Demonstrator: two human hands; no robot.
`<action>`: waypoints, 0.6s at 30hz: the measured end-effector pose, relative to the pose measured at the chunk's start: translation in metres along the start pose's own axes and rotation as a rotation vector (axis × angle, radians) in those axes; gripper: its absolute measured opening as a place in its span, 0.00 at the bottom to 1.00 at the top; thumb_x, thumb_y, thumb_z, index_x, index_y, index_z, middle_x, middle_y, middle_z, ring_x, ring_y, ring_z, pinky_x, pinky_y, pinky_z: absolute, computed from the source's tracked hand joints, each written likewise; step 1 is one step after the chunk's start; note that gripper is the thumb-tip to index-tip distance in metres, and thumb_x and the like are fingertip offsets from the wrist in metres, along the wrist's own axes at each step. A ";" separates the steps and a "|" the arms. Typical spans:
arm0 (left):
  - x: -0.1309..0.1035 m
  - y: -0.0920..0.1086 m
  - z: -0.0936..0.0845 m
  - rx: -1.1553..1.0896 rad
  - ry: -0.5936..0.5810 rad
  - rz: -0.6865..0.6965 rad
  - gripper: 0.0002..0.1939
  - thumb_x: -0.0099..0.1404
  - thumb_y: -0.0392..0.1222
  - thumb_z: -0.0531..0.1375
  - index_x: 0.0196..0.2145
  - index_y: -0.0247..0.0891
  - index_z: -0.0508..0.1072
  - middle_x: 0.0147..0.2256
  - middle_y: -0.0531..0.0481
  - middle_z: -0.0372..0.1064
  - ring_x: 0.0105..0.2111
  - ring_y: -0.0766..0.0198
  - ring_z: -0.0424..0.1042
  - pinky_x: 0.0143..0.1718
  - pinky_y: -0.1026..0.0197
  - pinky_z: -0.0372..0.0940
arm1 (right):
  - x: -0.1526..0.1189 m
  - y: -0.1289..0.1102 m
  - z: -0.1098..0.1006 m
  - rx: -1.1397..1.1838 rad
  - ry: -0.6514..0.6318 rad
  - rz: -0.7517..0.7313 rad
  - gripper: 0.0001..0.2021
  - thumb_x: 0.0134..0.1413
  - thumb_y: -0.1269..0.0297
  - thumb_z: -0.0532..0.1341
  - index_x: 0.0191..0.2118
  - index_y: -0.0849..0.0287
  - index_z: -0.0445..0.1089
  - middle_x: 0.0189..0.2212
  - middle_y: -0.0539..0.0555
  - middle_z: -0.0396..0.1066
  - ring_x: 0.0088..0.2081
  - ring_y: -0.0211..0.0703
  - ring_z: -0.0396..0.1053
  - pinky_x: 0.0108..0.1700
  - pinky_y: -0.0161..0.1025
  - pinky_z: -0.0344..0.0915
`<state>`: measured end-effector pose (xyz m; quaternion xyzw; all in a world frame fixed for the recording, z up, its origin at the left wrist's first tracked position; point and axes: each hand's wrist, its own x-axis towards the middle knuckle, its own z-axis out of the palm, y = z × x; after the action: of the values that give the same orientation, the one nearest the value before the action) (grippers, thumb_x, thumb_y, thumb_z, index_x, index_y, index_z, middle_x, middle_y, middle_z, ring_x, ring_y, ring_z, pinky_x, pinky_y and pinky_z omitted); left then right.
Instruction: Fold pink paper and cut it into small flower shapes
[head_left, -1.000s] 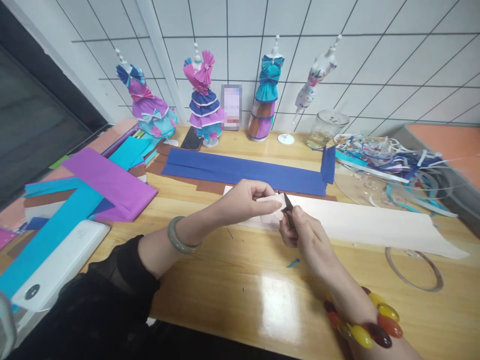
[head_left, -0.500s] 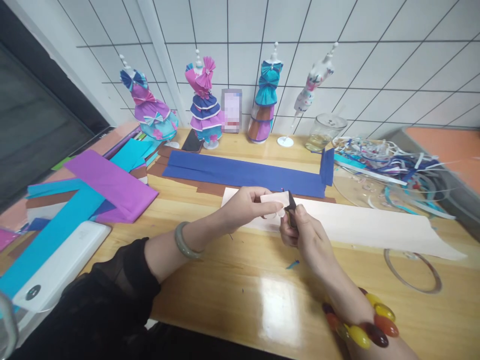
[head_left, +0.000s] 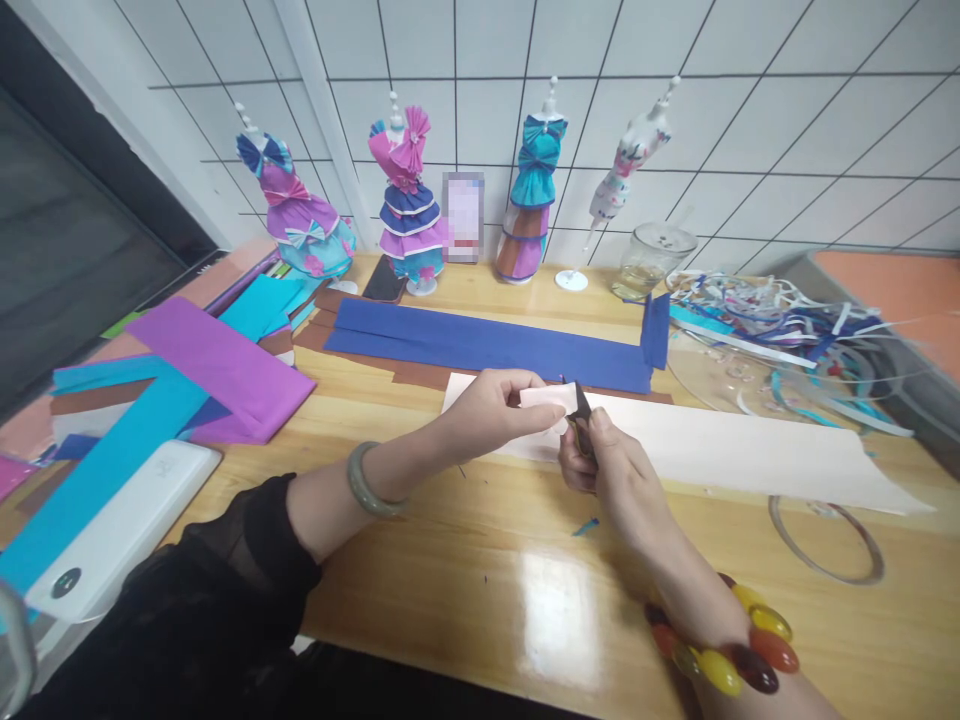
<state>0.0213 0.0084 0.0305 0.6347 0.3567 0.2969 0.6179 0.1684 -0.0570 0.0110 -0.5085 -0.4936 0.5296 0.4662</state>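
Pinching a small pale strip [head_left: 550,397], the left grip [head_left: 501,408] is closed on it. Just to its right, the right grip [head_left: 611,462] is wrapped around scissors [head_left: 583,407], which reach the strip's edge. Under both lies a long pale sheet [head_left: 739,448].

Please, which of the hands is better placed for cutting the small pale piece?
Probably the right hand: it holds dark-bladed scissors at the edge of the small pale piece, which the left hand pinches.
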 end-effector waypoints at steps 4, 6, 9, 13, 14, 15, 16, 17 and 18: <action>0.000 0.001 -0.001 0.036 0.014 0.009 0.13 0.53 0.47 0.59 0.24 0.35 0.63 0.21 0.56 0.56 0.21 0.73 0.55 0.23 0.67 0.50 | 0.000 -0.001 0.000 -0.017 0.000 -0.013 0.22 0.60 0.47 0.44 0.24 0.58 0.57 0.17 0.44 0.47 0.18 0.33 0.45 0.20 0.34 0.44; 0.001 0.000 -0.002 0.046 0.016 0.013 0.13 0.53 0.47 0.59 0.24 0.35 0.63 0.21 0.56 0.56 0.21 0.73 0.54 0.23 0.67 0.50 | 0.000 -0.002 0.000 -0.037 0.002 -0.017 0.22 0.61 0.47 0.44 0.24 0.58 0.57 0.17 0.44 0.47 0.19 0.33 0.45 0.21 0.34 0.45; 0.001 0.000 -0.002 0.039 0.003 0.022 0.13 0.54 0.47 0.59 0.24 0.35 0.63 0.21 0.56 0.56 0.22 0.73 0.54 0.24 0.67 0.50 | 0.000 -0.002 -0.001 -0.070 0.004 -0.028 0.22 0.60 0.47 0.44 0.24 0.58 0.57 0.17 0.45 0.47 0.19 0.34 0.46 0.21 0.34 0.45; 0.001 -0.001 -0.003 0.011 -0.023 0.030 0.13 0.54 0.48 0.59 0.24 0.34 0.63 0.22 0.56 0.56 0.22 0.73 0.54 0.24 0.67 0.49 | 0.000 -0.001 -0.002 -0.076 0.007 -0.028 0.22 0.60 0.46 0.44 0.24 0.58 0.57 0.16 0.45 0.47 0.18 0.34 0.46 0.20 0.34 0.46; 0.001 -0.001 -0.004 0.008 -0.023 0.031 0.13 0.54 0.47 0.59 0.24 0.34 0.63 0.22 0.56 0.55 0.22 0.73 0.54 0.24 0.67 0.49 | -0.001 -0.001 -0.002 -0.079 0.011 -0.026 0.22 0.59 0.46 0.44 0.24 0.58 0.57 0.17 0.45 0.47 0.18 0.34 0.46 0.20 0.34 0.46; 0.001 0.000 -0.004 0.004 -0.022 0.033 0.13 0.54 0.47 0.59 0.24 0.34 0.62 0.22 0.56 0.55 0.22 0.73 0.54 0.24 0.67 0.49 | -0.001 -0.002 -0.002 -0.082 0.015 -0.023 0.22 0.59 0.46 0.44 0.24 0.58 0.57 0.17 0.45 0.47 0.18 0.34 0.46 0.20 0.34 0.46; 0.001 0.000 -0.004 0.001 -0.023 0.034 0.13 0.54 0.47 0.59 0.24 0.34 0.62 0.21 0.56 0.55 0.22 0.73 0.53 0.24 0.67 0.49 | -0.001 -0.002 -0.001 -0.086 0.018 -0.021 0.23 0.59 0.46 0.44 0.24 0.58 0.57 0.17 0.45 0.47 0.18 0.34 0.46 0.20 0.34 0.46; 0.001 0.001 -0.004 0.000 -0.024 0.037 0.14 0.54 0.47 0.59 0.24 0.35 0.62 0.21 0.56 0.54 0.22 0.73 0.53 0.24 0.67 0.48 | -0.001 -0.002 -0.001 -0.090 0.021 -0.019 0.23 0.59 0.46 0.44 0.24 0.58 0.57 0.17 0.45 0.47 0.18 0.34 0.46 0.20 0.34 0.46; 0.001 0.001 -0.004 0.000 -0.024 0.041 0.14 0.54 0.48 0.59 0.23 0.35 0.61 0.21 0.56 0.53 0.22 0.73 0.53 0.24 0.67 0.48 | -0.001 -0.003 -0.001 -0.094 0.023 -0.015 0.23 0.59 0.45 0.44 0.24 0.58 0.58 0.17 0.45 0.46 0.18 0.34 0.46 0.20 0.34 0.46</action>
<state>0.0182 0.0114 0.0320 0.6455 0.3362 0.3017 0.6159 0.1695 -0.0578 0.0140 -0.5324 -0.5162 0.4963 0.4514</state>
